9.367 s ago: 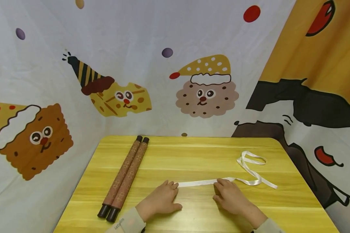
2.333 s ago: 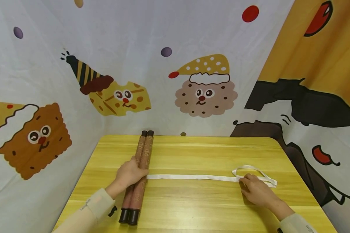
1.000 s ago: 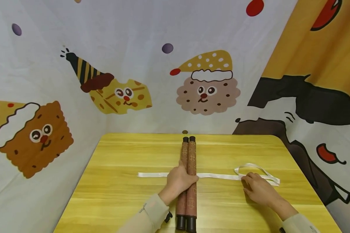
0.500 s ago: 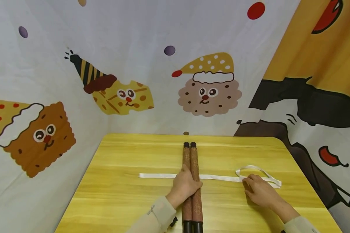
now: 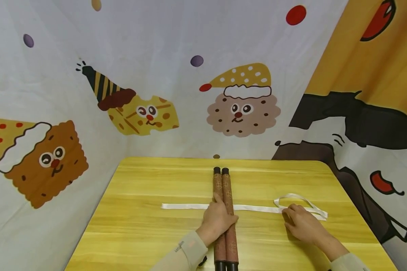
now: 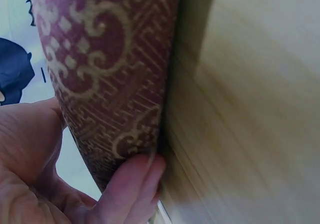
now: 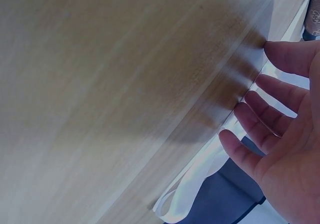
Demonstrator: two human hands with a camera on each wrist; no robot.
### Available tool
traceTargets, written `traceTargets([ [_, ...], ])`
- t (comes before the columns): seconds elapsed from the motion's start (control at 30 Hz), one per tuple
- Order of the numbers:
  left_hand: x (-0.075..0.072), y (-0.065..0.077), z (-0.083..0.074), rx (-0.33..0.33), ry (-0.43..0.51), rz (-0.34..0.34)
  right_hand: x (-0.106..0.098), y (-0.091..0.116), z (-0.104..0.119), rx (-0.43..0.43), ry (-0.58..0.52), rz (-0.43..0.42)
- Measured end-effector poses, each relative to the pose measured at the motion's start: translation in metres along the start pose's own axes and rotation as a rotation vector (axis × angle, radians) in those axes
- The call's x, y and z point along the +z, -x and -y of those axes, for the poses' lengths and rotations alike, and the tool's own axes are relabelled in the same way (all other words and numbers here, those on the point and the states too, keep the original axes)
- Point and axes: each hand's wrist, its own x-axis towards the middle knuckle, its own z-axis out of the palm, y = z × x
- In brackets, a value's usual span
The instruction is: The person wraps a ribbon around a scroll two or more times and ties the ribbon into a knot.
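Note:
Two slim rolled scrolls (image 5: 227, 188), covered in brown-red patterned cloth with black end caps, lie side by side across a white ribbon (image 5: 257, 208). My left hand (image 5: 216, 220) grips them near the middle, the thumb along their right side. Up close in the left wrist view, the patterned scroll (image 6: 100, 58) stands beside my curled fingers (image 6: 127, 189). Farther right, my right hand (image 5: 303, 224) rests its fingertips on the ribbon. Its fingers look spread and nearly straight in the right wrist view, where the ribbon's looped part (image 7: 187, 199) hangs beside them.
The wooden table (image 5: 132, 233) carries all of this. Behind and beside it hangs a white cloth (image 5: 156, 45) printed with cartoon figures. The ribbon's short end lies left of the scrolls; its loose loop lies by the right hand.
My left hand left the ribbon, took the scrolls from the left side and brought them over it, lately drawing them slightly nearer. My right hand shifted right along the ribbon, then stayed.

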Motion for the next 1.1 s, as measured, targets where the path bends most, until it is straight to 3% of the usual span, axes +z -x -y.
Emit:
traceTargets([
  [0.17, 0.0, 0.001, 0.009, 0.05, -0.099, -0.019, -0.002, 0.001, 0.002, 0.006, -0.005, -0.002],
  [0.4, -0.011, -0.001, 0.032, 0.247, -0.254, -0.201, -0.003, 0.003, 0.002, 0.007, -0.006, -0.022],
  [0.53, -0.021, -0.008, 0.049, 0.33, -0.322, -0.244, -0.002, 0.002, 0.002, 0.005, -0.006, -0.016],
  [0.73, -0.029, -0.018, 0.07, 0.312, -0.288, -0.18, -0.002, 0.0, 0.002, -0.011, -0.003, -0.026],
  [1.1, -0.027, -0.028, 0.081, 0.293, -0.197, -0.063, 0.0, -0.001, 0.0, -0.008, -0.015, -0.029],
])
